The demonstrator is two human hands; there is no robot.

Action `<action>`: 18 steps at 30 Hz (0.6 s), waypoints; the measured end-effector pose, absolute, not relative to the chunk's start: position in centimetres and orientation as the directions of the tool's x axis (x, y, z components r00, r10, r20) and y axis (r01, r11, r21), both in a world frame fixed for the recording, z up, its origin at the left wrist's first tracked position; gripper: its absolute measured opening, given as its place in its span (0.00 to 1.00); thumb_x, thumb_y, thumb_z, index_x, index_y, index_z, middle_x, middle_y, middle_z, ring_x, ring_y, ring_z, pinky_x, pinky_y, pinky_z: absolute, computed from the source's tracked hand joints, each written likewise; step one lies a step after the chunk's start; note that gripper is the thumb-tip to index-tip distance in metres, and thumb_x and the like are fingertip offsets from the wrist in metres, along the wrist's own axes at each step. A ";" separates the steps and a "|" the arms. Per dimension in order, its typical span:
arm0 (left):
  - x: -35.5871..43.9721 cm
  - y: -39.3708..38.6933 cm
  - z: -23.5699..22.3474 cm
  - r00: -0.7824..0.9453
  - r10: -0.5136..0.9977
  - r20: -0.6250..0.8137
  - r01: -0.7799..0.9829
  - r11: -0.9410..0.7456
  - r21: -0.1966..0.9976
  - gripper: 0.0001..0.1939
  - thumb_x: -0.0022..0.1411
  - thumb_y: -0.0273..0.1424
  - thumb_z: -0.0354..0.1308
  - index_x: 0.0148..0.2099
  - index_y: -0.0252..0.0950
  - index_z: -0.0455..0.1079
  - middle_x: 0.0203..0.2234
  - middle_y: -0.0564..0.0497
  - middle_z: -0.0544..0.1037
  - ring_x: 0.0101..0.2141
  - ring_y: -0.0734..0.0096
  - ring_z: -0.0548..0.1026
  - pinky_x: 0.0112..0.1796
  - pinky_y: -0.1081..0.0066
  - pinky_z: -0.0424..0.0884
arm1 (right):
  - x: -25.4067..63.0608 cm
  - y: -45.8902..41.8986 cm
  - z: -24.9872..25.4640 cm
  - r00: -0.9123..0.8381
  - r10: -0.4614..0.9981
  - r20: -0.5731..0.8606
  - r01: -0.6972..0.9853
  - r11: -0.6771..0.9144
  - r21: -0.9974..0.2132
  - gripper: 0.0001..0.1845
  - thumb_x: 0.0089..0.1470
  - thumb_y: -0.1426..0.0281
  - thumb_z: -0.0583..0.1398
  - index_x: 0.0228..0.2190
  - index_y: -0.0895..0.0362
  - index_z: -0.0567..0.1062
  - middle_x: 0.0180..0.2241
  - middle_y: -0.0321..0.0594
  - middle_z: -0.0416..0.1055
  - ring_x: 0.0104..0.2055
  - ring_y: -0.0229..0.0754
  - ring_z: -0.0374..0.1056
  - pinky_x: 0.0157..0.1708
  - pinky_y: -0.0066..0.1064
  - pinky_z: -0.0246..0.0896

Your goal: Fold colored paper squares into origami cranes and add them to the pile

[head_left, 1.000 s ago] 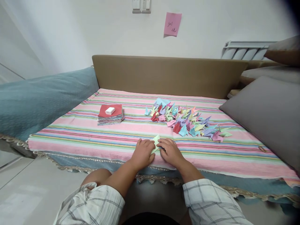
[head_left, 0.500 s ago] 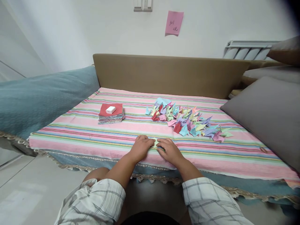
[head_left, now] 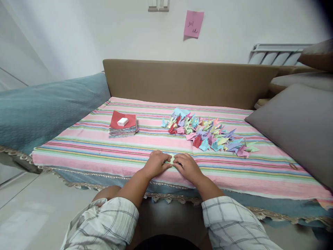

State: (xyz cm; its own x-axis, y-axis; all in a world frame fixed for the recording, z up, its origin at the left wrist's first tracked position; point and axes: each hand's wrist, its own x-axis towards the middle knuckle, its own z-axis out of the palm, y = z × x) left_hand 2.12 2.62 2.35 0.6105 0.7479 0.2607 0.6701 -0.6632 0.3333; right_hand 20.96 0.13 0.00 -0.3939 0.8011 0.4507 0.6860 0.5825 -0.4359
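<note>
Between my two hands a small piece of pale green paper (head_left: 172, 159) is held close to the striped cloth; the fingers hide most of it. My left hand (head_left: 157, 163) is closed, pinching its left side between thumb and fingers. From the other side my right hand (head_left: 187, 166) has thumb and fingertips closed on the paper's right part. Beyond the hands, to the right, lies a spread of folded paper cranes (head_left: 203, 133) in many colours.
A stack of paper squares (head_left: 123, 132) with a red sheet on top carries a small white box-shaped object (head_left: 122, 122). Grey cushions (head_left: 293, 128) lean at the right. The striped cloth (head_left: 78, 152) covers the sofa seat, before a brown backrest (head_left: 182, 83).
My left thumb has shifted down and toward me along the paper, and the fingers have re-gripped slightly. The top red sheet's corner on the stack has lifted.
</note>
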 end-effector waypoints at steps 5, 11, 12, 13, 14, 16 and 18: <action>1.9 2.9 2.5 0.655 0.711 0.256 0.637 -0.702 0.320 0.06 0.58 0.35 0.54 0.34 0.40 0.70 0.33 0.51 0.77 0.36 0.66 0.71 0.42 0.67 0.61 | 20.8 0.2 0.2 -0.369 0.823 0.432 0.693 0.554 -0.462 0.05 0.54 0.72 0.57 0.29 0.54 0.74 0.38 0.40 0.73 0.43 0.42 0.65 0.44 0.36 0.55; 1.8 3.0 2.6 0.662 0.704 0.258 0.635 -0.710 0.306 0.07 0.59 0.34 0.53 0.34 0.40 0.71 0.34 0.50 0.78 0.39 0.65 0.72 0.43 0.66 0.62 | 20.6 0.3 0.1 -0.342 0.840 0.420 0.696 0.527 -0.487 0.06 0.54 0.72 0.56 0.28 0.54 0.73 0.38 0.40 0.73 0.43 0.43 0.65 0.44 0.36 0.55; 1.9 3.0 2.5 0.658 0.704 0.268 0.635 -0.709 0.307 0.07 0.59 0.33 0.53 0.34 0.39 0.71 0.35 0.49 0.78 0.39 0.65 0.72 0.44 0.66 0.62 | 20.5 0.3 0.1 -0.333 0.843 0.422 0.696 0.521 -0.493 0.06 0.53 0.72 0.56 0.28 0.54 0.73 0.38 0.40 0.73 0.43 0.43 0.65 0.44 0.36 0.55; 1.9 3.0 2.5 0.652 0.704 0.281 0.633 -0.709 0.310 0.07 0.59 0.33 0.53 0.33 0.39 0.71 0.37 0.49 0.78 0.40 0.65 0.72 0.44 0.65 0.63 | 20.5 0.3 0.2 -0.323 0.847 0.423 0.696 0.515 -0.500 0.05 0.53 0.72 0.56 0.28 0.54 0.73 0.37 0.39 0.73 0.42 0.43 0.65 0.44 0.36 0.55; 2.0 2.9 2.4 0.644 0.706 0.297 0.632 -0.709 0.314 0.07 0.59 0.33 0.53 0.33 0.38 0.72 0.38 0.48 0.77 0.41 0.64 0.72 0.45 0.65 0.63 | 20.4 0.3 0.2 -0.313 0.850 0.425 0.694 0.510 -0.508 0.05 0.52 0.73 0.57 0.27 0.55 0.73 0.37 0.39 0.73 0.42 0.43 0.65 0.44 0.36 0.55; 2.1 2.9 2.2 0.610 0.721 0.330 0.641 -0.693 0.329 0.07 0.58 0.32 0.54 0.31 0.37 0.72 0.41 0.47 0.77 0.43 0.63 0.72 0.45 0.63 0.63 | 20.2 0.2 0.3 -0.292 0.856 0.426 0.693 0.496 -0.523 0.06 0.52 0.73 0.57 0.26 0.55 0.72 0.36 0.39 0.73 0.42 0.42 0.65 0.44 0.35 0.55; 2.2 3.0 1.9 0.553 0.756 0.350 0.670 -0.653 0.352 0.07 0.56 0.33 0.56 0.29 0.36 0.72 0.42 0.45 0.76 0.44 0.62 0.71 0.46 0.63 0.63 | 20.0 0.2 0.4 -0.267 0.866 0.424 0.696 0.477 -0.537 0.06 0.50 0.74 0.56 0.24 0.55 0.72 0.35 0.38 0.73 0.41 0.42 0.66 0.44 0.35 0.55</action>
